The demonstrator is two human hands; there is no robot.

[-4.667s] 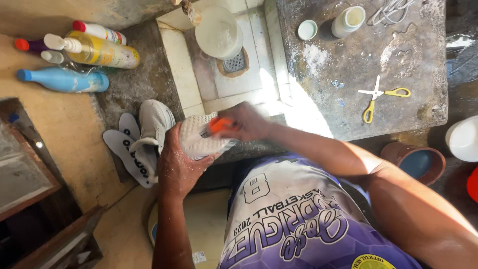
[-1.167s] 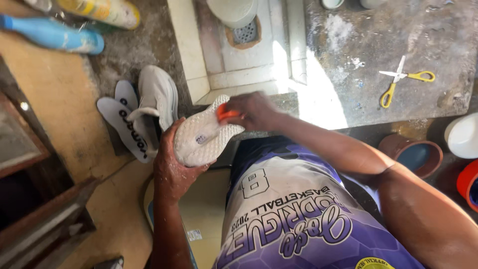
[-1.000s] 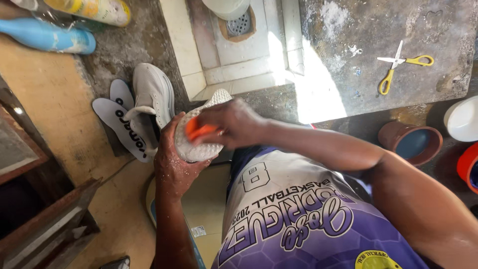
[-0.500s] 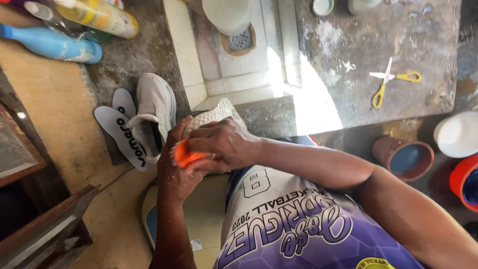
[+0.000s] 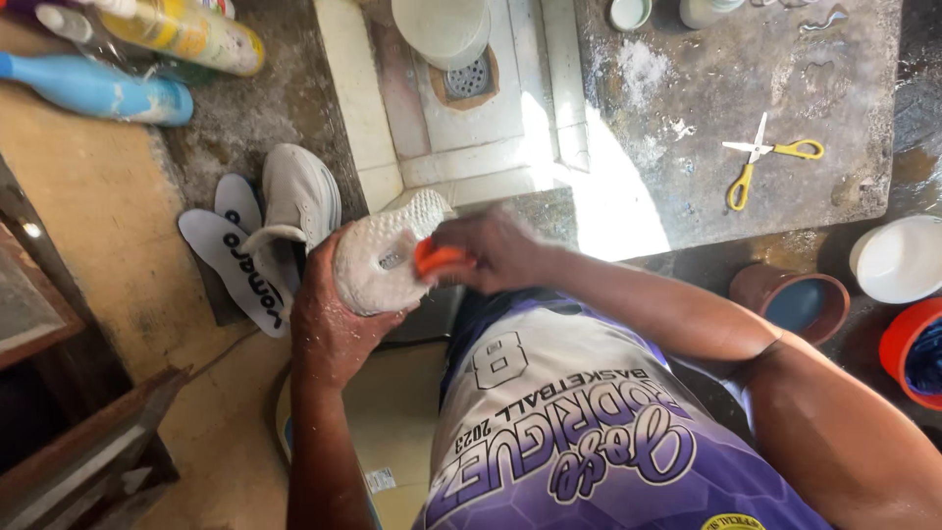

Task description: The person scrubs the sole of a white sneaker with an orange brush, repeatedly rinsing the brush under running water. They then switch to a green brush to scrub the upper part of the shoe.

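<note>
My left hand (image 5: 329,324) grips a white sneaker (image 5: 385,253) from below, its soapy sole turned up toward me. My right hand (image 5: 496,250) is closed around an orange brush (image 5: 437,258) that rests on the sole near its middle. Both hands are wet and flecked with foam. The sneaker is held in front of my chest, just before the tiled sink edge (image 5: 461,162).
A second white sneaker (image 5: 294,201) and two insoles (image 5: 228,255) lie on the counter at left. Bottles (image 5: 118,88) lie at top left. Yellow-handled scissors (image 5: 770,162) rest on the grey slab. A brown pot (image 5: 795,299), white bowl (image 5: 898,257) and red tub (image 5: 913,348) stand at right.
My right hand with the orange brush has slid back and forth along the sole, now sitting near its middle. The sneaker has stayed in my left hand.
</note>
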